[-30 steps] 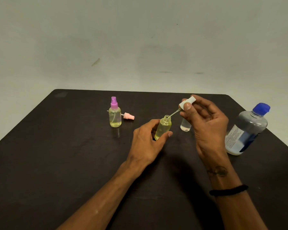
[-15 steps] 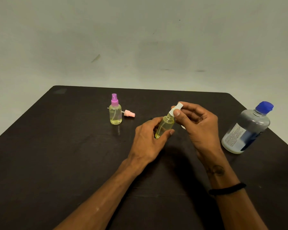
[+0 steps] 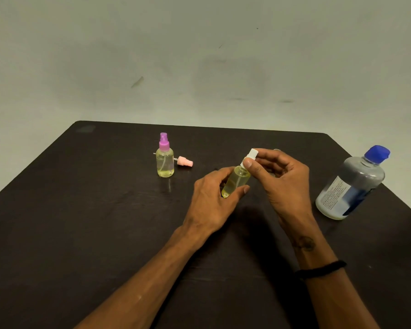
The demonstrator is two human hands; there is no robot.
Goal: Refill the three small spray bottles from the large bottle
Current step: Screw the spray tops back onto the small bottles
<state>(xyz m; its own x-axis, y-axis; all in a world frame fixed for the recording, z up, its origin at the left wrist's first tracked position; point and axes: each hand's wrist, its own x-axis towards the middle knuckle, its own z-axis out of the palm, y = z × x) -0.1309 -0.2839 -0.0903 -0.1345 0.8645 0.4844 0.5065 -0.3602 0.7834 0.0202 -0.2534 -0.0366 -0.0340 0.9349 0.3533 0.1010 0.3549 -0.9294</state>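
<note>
Head view: my left hand (image 3: 211, 203) grips a small spray bottle (image 3: 235, 182) of yellowish liquid, fingers and thumb curled round its body, bottle tilted with its neck leaning toward the right, near the middle of the table (image 3: 81, 222); whether its base touches the table I cannot tell; my right hand (image 3: 282, 184) pinches the white spray cap (image 3: 250, 157) between thumb and fingertips, cap sitting on the bottle's neck (seated or only resting, cannot tell); a black band (image 3: 320, 269) circles my right wrist, dark mark just above it.

Second small spray bottle (image 3: 165, 160) stands upright toward the far edge, left of centre, purple cap (image 3: 164, 140) on, yellowish liquid inside; a loose pink spray cap (image 3: 185, 161) lies on its side just beside it on the right, its thin tube passing behind the bottle; well apart from my hands.

Large bottle (image 3: 351, 186) stands near the right edge, blue lid (image 3: 377, 153) closed, white printed label facing me, clear liquid low in it (looks tilted, wide lens); something pale shows behind my right fingers, too hidden to name.
</note>
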